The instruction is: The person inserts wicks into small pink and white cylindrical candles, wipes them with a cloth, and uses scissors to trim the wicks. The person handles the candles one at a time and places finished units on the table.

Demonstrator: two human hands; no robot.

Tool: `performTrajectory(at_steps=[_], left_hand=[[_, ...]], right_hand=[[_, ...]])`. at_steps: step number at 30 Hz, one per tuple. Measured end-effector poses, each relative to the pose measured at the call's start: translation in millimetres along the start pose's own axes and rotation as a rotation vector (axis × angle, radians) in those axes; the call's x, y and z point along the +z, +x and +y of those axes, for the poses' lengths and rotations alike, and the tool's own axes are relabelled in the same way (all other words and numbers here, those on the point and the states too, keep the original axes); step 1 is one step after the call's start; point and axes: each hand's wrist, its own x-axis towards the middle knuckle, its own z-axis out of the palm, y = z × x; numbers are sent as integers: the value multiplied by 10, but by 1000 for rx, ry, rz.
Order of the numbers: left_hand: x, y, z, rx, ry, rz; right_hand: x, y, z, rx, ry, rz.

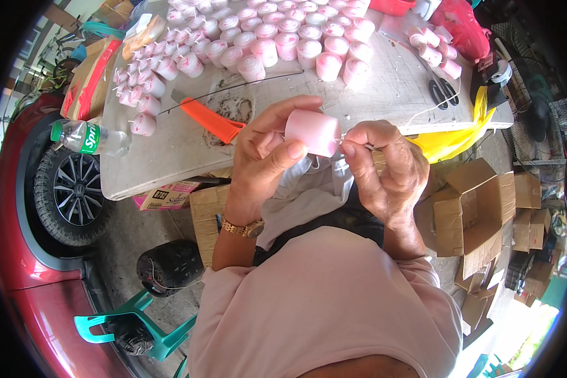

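My left hand [264,142] is closed round a short, thick pink candle [313,132], tilted on its side above the table's near edge. At the candle's right end, the thumb and forefinger of my right hand [384,160] pinch its whitish wick [341,138]. Something small and dark shows between the right fingers, too little to name. On the table beyond stand many like pink-and-white candles [266,53], packed in rows. An orange-handled knife [213,121], its thin dark blade pointing left, lies just left of my left hand.
Black scissors [444,91] lie at the table's right, near a yellow plastic bag [457,138] over the edge. A plastic bottle [91,138] is at the left edge. Open cardboard boxes [475,208] stand on the right, a green chair [138,321] and red car [47,309] on the left.
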Motion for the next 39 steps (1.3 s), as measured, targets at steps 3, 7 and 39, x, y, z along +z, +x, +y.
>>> performTrajectory(at_steps=[3, 7, 39], left_hand=[[10, 1, -8, -4, 6, 5], [6, -4, -10, -6, 18, -16], [47, 134, -60, -15, 111, -41]], right_hand=[[10, -20, -5, 14, -28, -4], [32, -23, -11, 38, -25, -11], [-145, -31, 157, 192, 31, -75]])
